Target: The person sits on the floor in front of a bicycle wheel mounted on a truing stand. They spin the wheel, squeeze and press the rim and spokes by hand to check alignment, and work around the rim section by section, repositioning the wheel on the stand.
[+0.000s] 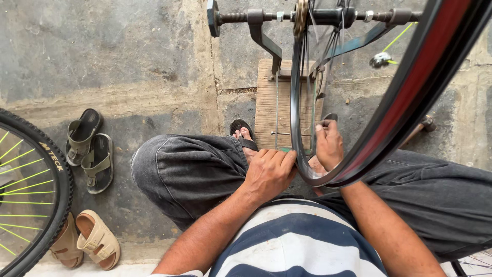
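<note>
Head view of a seated person working on a bare bicycle wheel rim (300, 133) mounted upright in a truing stand (266, 41), whose threaded axle (318, 17) runs left to right across the top of the frame. The rim stands edge-on to the viewer, its plane running away from the body, so that its lowest arc lies between the two hands, just above the lap. The left hand (269, 173) presses against the rim's left flank, fingers curled together against it; a small green object shows at the fingertips, too small to identify. The right hand (329, 146) sits on the opposite flank, slightly farther from the body, its grip closed around what appears to be a small dark tool; whether it clamps a spoke cannot be told. Both hands touch the rim, the left one lower on the arc. The stand rests on a wooden board (267, 107) on the concrete floor (128, 56). To the left lie two pairs of sandals (92, 154) and a tyred wheel with yellow-green spokes (31, 190).
</note>
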A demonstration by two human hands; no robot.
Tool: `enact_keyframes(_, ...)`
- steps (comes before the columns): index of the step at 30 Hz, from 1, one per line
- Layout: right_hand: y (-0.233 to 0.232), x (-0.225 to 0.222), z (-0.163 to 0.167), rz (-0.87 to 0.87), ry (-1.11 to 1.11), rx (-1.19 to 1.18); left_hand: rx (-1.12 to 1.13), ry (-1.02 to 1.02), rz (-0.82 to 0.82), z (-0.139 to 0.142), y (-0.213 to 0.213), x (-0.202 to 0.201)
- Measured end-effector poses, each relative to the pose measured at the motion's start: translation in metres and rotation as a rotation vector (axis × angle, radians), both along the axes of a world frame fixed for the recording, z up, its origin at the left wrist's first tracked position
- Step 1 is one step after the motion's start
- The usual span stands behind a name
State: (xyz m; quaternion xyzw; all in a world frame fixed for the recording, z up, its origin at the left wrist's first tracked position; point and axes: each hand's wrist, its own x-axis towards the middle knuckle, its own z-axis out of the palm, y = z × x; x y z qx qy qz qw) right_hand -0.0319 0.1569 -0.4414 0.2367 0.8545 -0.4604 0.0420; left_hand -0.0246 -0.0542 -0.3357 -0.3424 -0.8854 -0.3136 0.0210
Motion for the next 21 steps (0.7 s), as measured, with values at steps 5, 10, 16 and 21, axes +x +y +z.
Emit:
enact_keyframes(5, 0.006, 0.006, 0.006, 0.044, 0.045, -0.093, 0.001, 0.016, -0.031, 0.000, 0.005, 0.002)
enact_keyframes(10, 0.005, 0.009, -0.005, 0.017, 0.106, -0.097, 0.004, 0.049, -0.049, -0.003, 0.007, 0.006)
enact_keyframes(16, 0.010, 0.005, -0.015, 0.021, -0.025, -0.013, -0.003, 0.039, -0.057, -0.007, 0.008, 0.003)
enact_keyframes(21, 0.009, 0.006, -0.012, 0.066, 0.064, -0.019, -0.005, 0.038, -0.070, -0.007, 0.006, 0.001)
